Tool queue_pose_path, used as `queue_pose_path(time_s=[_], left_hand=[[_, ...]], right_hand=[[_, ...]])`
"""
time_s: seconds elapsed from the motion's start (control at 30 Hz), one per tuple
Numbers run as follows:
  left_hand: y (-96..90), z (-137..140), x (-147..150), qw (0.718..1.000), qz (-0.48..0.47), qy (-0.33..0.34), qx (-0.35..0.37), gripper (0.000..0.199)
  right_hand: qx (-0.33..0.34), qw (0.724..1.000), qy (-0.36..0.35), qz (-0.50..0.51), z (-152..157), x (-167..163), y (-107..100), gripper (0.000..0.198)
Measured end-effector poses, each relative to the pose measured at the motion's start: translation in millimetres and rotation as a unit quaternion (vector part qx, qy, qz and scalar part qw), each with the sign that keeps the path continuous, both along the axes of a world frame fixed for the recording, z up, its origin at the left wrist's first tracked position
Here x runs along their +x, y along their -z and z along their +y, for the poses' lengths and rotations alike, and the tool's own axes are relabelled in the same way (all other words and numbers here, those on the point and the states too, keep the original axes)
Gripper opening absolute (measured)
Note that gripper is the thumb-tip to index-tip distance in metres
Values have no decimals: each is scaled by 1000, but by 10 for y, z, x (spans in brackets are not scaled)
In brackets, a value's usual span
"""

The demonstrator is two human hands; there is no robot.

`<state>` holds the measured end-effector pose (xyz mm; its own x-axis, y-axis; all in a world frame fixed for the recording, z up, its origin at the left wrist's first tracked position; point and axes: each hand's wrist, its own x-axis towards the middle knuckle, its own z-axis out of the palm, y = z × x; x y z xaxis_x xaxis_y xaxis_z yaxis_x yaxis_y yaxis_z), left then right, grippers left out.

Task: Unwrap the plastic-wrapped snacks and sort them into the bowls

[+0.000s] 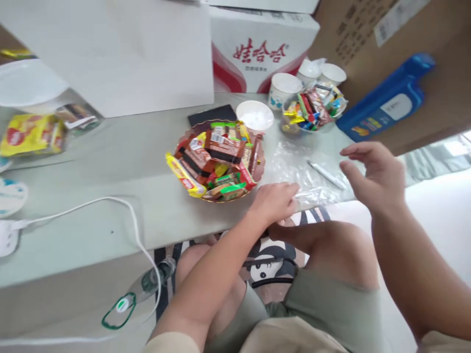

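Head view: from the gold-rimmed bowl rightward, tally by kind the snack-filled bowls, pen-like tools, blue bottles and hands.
Snack-filled, gold-rimmed bowl and clear bowl: 2
Pen-like tool: 1
Blue bottle: 1
Left hand and right hand: 2
Total: 6

Bright, soft light, probably from the right, washed the floor (434, 225) nearly white and glinted on the clear plastic (290, 164). Shadows were faint. Blur smeared the blue bottle (384, 100) and the print on the brown carton (443, 49); wide-angle stretching warped the edges.
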<state>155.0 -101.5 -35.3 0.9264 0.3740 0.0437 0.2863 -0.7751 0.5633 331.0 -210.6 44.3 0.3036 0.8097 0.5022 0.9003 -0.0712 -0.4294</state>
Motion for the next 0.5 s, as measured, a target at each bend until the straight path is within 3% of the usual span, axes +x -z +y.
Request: queue_pose_path(time_s=[0.1,0.23,0.37,0.43,0.5], left_hand=[[24,9,33,1000,-11,-15,5,33],[34,-12,92,999,-15,-19,26,26],[-7,-29,113,994,22,-59,88,33],[-26,-27,106,990,49,-57,119,33],[-31,-24,89,986,66,-48,146,19]], right_hand=[[-71,997,-40,-12,-440,150,312,37],[-184,980,-65,-40,-495,118,606,62],[-286,954,-54,-71,-366,112,690,27],[-308,947,-55,-80,-364,119,687,21],[-302,949,-41,-81,-410,129,680,20]])
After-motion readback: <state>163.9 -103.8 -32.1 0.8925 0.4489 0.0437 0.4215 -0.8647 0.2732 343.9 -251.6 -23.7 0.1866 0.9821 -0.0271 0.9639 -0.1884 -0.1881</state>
